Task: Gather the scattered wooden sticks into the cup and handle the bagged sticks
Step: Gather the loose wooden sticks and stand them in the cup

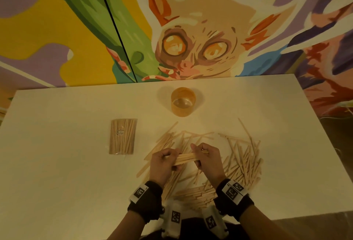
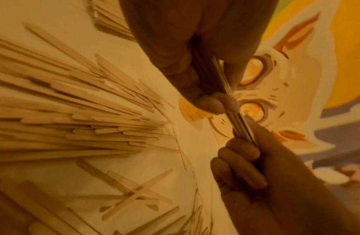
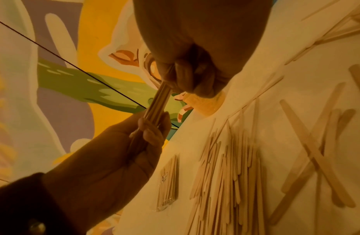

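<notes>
At about 9 o'clock of the loose sticks lies the bag; the cup stands at 12. The left hand and right hand each curl round one end of a bundle held above the pile. The sticks look light, stiff and smooth, likely to slide apart, so gripping both ends seems wise.

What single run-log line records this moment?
hands: left and right grip stick bundle | cup: empty | bagged sticks: untouched

White table against painted wall mural: big-eyed animal, green leaf, yellow & purple bkgd
</notes>
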